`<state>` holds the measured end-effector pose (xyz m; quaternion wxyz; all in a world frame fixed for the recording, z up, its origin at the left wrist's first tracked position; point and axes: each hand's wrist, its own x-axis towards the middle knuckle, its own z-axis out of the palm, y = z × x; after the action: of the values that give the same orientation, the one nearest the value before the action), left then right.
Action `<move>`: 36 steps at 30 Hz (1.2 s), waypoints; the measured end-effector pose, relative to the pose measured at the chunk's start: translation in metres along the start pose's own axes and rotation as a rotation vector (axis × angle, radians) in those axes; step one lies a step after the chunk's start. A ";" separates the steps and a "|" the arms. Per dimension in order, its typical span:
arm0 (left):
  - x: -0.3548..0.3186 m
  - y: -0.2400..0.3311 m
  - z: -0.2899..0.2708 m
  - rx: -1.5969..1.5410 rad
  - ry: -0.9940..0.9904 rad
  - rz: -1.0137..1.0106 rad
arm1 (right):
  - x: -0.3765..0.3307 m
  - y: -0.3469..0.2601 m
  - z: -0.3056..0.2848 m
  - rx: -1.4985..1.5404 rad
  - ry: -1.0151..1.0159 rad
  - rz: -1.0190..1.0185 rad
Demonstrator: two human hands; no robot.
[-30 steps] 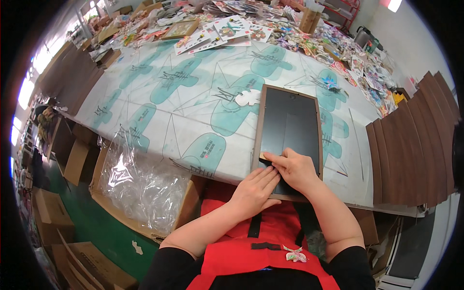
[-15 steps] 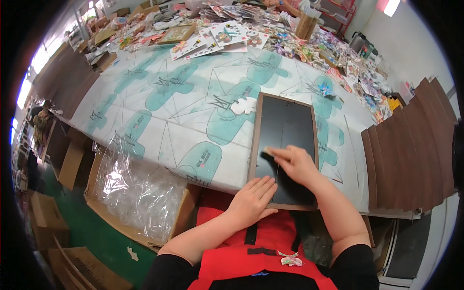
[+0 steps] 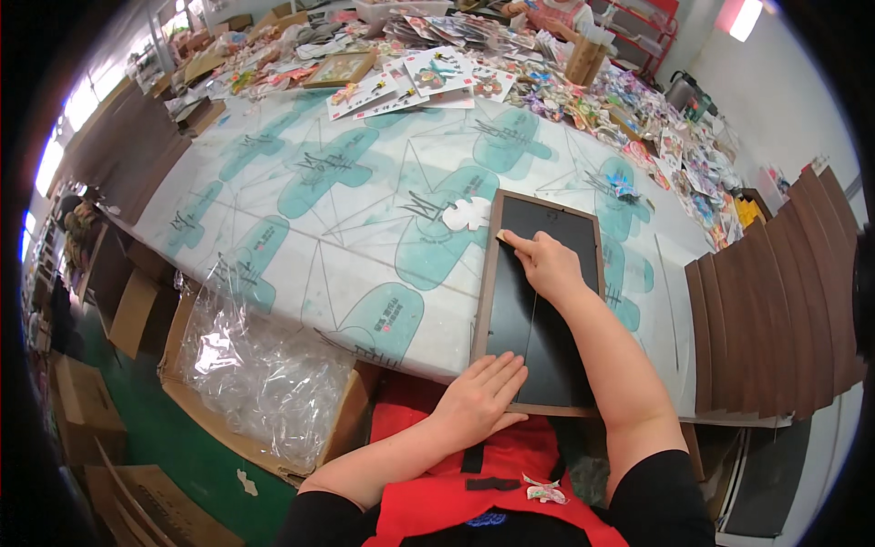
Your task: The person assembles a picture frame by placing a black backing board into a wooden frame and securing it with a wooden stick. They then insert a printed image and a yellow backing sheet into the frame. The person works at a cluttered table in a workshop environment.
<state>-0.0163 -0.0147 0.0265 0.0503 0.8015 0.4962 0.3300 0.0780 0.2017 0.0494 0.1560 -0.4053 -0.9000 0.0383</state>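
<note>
A brown picture frame with a black back panel (image 3: pixel 558 342) lies on the table in front of me, its near end at the table's edge. Flat across the frame's near left corner rests my left hand (image 3: pixel 481 394), fingers stretched out. My right hand (image 3: pixel 550 264) is closed in a pinch, the index finger pointing left. Under its fingertip is a small pale piece (image 3: pixel 502 236), pressed at the inner left edge of the frame; most of it is hidden. A white cut-out shape (image 3: pixel 467 215) lies against the frame's left side.
Stacked brown boards (image 3: pixel 775 296) stand at the right. Illustrated cards (image 3: pixel 437 73) and heaps of colourful pieces cover the far side, where another person (image 3: pixel 556 16) sits. A cardboard box of clear plastic wrapping (image 3: pixel 273 392) is below the table at left.
My right hand has moved away from me along the panel, from its middle to the upper left inner edge. My left hand stays on the near corner.
</note>
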 end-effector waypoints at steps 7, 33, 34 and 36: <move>0.002 0.001 0.000 -0.006 -0.009 -0.005 | 0.000 -0.003 -0.008 -0.023 -0.068 0.024; 0.001 0.002 0.002 0.037 0.013 0.030 | 0.013 0.086 -0.007 0.147 0.125 0.404; 0.000 0.001 0.002 0.041 0.007 0.028 | 0.011 0.090 -0.012 0.479 0.178 0.542; -0.001 0.001 0.003 0.041 0.007 0.023 | 0.001 0.103 -0.024 0.743 0.210 0.662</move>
<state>-0.0140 -0.0151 0.0245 0.0280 0.8067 0.4940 0.3232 0.1588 0.2701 0.0525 0.3586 -0.5877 -0.6283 0.3623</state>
